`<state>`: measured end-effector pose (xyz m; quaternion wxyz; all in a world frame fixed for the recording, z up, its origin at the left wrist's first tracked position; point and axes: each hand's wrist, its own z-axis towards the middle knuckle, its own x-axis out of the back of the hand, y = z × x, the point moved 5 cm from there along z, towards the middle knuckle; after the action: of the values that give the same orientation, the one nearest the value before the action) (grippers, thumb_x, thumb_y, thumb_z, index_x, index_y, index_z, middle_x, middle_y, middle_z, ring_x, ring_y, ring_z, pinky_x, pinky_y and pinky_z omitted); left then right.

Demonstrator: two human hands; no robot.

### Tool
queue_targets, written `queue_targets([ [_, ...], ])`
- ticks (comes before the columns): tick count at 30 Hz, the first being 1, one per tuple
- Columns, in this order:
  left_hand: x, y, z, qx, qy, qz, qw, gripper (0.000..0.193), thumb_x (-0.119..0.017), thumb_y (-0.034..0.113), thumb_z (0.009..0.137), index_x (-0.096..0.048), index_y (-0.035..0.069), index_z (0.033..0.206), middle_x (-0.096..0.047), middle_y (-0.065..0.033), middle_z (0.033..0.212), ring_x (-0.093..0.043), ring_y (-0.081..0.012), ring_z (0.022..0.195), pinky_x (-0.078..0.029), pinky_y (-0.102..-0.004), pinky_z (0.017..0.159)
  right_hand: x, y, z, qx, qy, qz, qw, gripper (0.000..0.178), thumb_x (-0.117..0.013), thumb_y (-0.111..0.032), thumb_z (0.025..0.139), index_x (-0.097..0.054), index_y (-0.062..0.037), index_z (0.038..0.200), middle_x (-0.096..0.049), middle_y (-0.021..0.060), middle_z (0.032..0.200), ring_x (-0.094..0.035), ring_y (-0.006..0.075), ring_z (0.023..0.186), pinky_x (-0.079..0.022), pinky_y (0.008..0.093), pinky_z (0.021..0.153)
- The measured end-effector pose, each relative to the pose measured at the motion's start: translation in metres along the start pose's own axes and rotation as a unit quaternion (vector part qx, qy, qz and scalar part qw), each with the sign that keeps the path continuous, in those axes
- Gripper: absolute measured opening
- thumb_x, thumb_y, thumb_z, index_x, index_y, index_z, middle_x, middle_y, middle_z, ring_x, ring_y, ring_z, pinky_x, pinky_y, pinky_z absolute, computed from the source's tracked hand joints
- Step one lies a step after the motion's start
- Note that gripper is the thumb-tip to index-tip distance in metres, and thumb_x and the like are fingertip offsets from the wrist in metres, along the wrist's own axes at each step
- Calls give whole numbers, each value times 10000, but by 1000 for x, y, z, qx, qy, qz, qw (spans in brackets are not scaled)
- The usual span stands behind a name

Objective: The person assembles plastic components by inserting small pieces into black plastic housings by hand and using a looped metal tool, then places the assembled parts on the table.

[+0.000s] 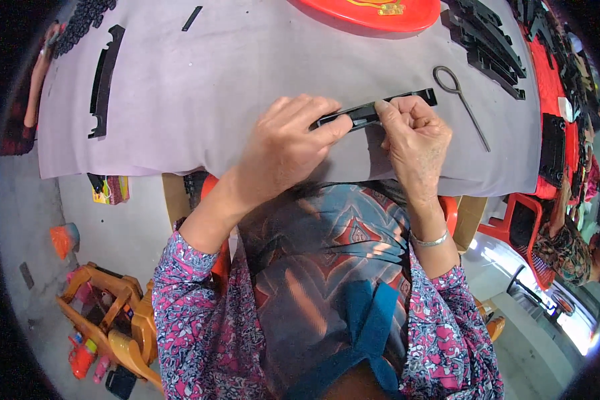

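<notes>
Both my hands hold one long black plastic strip (407, 99) just above the grey cloth-covered table (200, 87). My left hand (287, 143) pinches its left end between thumb and fingers. My right hand (413, 137) grips the strip near its middle, fingers curled over it. The strip's right end sticks out past my right hand. A metal hook tool with a loop handle (461, 100) lies on the cloth just right of my right hand.
A long black notched strip (103, 80) lies at the far left, a small black bar (192, 18) at the top. A red tray (373, 13) sits at the far edge. Several black parts (487, 47) are stacked at right. An orange toy (107, 307) stands on the floor.
</notes>
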<state>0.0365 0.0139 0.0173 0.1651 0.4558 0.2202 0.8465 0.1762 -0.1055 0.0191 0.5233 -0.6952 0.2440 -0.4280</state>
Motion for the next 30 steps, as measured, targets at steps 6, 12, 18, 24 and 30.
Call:
queue_targets([
  [6, 0, 3, 4, -31, -3, 47, 998, 311, -677, 36, 744, -685, 107, 1047, -661, -56, 1076, -628, -254, 984, -486, -378, 797, 0, 5, 2, 24, 3, -20, 1000, 153, -726, -99, 844, -664, 3, 749, -450, -71, 548, -386, 13, 550, -330, 236, 478],
  [12, 1, 4, 8, -37, -28, 51, 998, 327, -681, 49, 752, -678, 122, 1071, -663, -36, 1087, -620, -250, 1008, -482, -380, 815, 3, 2, 2, 25, 17, -38, 999, 186, -716, -139, 835, -661, 12, 742, -465, -17, 528, -403, 40, 534, -364, 268, 482],
  [18, 1, 2, 6, -40, -43, 62, 996, 320, -696, 63, 771, -667, 126, 1083, -666, -30, 1116, -621, -256, 1031, -479, -383, 828, 3, -1, 6, 8, -16, -94, 995, 211, -713, -196, 811, -688, 8, 765, -510, 41, 522, -453, 84, 506, -404, 304, 498],
  [24, 2, -3, 9, -45, -65, 33, 996, 323, -722, 77, 764, -690, 109, 1083, -679, -46, 1127, -628, -269, 1048, -479, -398, 854, 5, -18, 9, 42, -26, -191, 980, 214, -718, -219, 792, -711, -7, 770, -584, 104, 541, -561, 190, 485, -453, 352, 512],
  [30, 2, -4, 8, -51, -67, 18, 996, 338, -730, 59, 741, -697, 93, 1075, -682, -58, 1117, -633, -277, 1056, -483, -402, 863, 6, -22, 12, 41, -49, -222, 973, 229, -730, -239, 782, -708, -11, 782, -604, 123, 561, -604, 236, 510, -488, 365, 544],
])
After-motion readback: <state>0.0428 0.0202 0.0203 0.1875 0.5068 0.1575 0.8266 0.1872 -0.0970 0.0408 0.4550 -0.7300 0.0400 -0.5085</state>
